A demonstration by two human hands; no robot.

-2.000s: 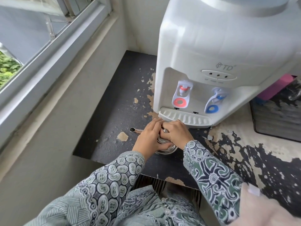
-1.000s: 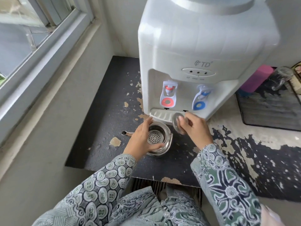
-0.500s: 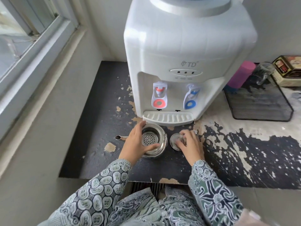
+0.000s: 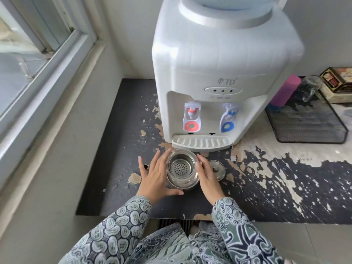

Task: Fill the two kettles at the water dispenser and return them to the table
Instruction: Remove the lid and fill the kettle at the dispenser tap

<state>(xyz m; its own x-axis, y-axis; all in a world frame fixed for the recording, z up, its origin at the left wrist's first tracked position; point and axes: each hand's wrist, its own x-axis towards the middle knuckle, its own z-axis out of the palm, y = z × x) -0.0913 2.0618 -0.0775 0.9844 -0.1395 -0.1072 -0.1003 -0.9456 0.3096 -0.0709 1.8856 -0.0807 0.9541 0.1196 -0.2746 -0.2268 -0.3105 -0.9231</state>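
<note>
Below dispenser tray (image 4: 201,142): kettle (image 4: 182,168) upright, open, spout left, between hands.

This looks like a pantry corner in a home or small office. A white tabletop water dispenser (image 4: 219,73) with a red hot tap (image 4: 192,119) and a blue cold tap (image 4: 228,120) stands on a worn black counter (image 4: 118,149) whose coating has peeled away in patches. Left of the dispenser runs a window (image 4: 38,50) with a grey frame. Right of it sit a black mesh tray (image 4: 308,122), a pink bottle (image 4: 285,90), a glass mug (image 4: 309,87) and a printed box (image 4: 337,86).
</note>
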